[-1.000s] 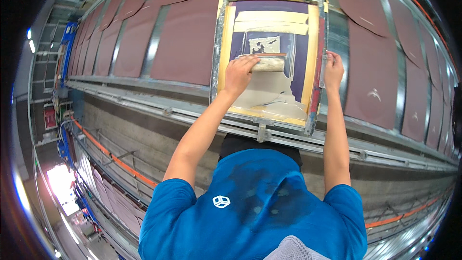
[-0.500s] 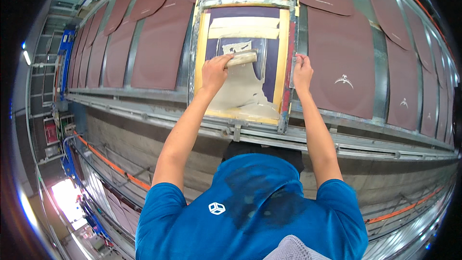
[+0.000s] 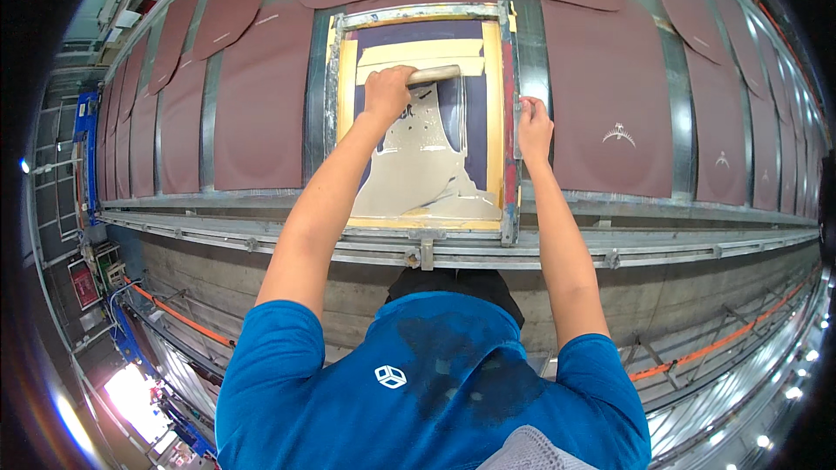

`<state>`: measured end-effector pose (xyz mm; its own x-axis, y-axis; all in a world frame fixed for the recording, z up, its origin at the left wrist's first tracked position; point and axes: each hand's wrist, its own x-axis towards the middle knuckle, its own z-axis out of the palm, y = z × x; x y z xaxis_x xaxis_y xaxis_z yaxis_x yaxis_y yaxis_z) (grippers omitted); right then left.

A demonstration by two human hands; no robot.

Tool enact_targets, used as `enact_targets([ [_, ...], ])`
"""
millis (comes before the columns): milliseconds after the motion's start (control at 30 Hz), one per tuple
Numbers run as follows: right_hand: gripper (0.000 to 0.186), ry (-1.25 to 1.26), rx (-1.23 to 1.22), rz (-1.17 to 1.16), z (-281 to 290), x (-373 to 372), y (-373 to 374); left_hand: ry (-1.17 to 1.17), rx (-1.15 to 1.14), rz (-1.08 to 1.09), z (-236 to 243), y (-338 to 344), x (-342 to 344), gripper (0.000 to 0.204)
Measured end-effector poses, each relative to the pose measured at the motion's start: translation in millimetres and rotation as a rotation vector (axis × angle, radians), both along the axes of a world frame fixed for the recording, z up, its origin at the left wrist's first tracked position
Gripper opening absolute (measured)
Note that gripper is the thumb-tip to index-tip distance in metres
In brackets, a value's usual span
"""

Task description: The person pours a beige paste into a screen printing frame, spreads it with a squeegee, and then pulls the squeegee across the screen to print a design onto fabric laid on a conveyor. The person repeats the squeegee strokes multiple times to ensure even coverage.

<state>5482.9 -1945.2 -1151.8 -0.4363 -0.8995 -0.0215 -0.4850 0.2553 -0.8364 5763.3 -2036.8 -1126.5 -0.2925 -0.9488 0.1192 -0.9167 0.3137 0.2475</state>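
Observation:
A screen printing frame [image 3: 509, 126] lies on the long table before me, its dark purple mesh [image 3: 476, 130] edged with yellow tape. My left hand [image 3: 388, 92] is closed round the wooden handle of a squeegee [image 3: 434, 75], held over the upper part of the mesh. Beige ink [image 3: 418, 176] covers the middle and near part of the screen, with a thin smear up the right side. My right hand [image 3: 535, 124] grips the frame's right edge, fingers curled on it. The squeegee's blade is mostly hidden by its handle.
Maroon cut panels [image 3: 610, 96] lie in rows along the table on both sides, some bearing a small white print. A metal rail [image 3: 566, 248] with clamps runs along the near edge. Behind me is another rail with an orange strip [image 3: 723, 350].
My left hand has pushed the squeegee away from me, up the screen toward the far tape. Ink now lies spread below it. My right hand stays at the frame's edge.

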Motion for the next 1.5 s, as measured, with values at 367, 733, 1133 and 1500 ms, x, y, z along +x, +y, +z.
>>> enact_targets([
  [367, 0.023, 0.012, -0.001, -0.006, -23.8, -21.4, -3.4, 0.068, -0.068, -0.188, -20.4, 160.8, 9.0, 0.046],
  [733, 0.022, -0.036, -0.006, -0.013, 0.2, -2.2, -12.4, 0.161, -0.092, -0.050, 3.0, 32.1, 11.7, 0.044],
  [1133, 0.023, 0.012, -0.128, -0.084, 6.0, -11.0, 13.5, 0.330, -0.210, -0.071, -3.9, 110.6, 3.0, 0.043],
  [1500, 0.022, -0.043, -0.094, 0.035, -10.4, 47.8, 2.4, 0.243, -0.117, 0.100, 5.0, 106.5, 70.6, 0.044],
])
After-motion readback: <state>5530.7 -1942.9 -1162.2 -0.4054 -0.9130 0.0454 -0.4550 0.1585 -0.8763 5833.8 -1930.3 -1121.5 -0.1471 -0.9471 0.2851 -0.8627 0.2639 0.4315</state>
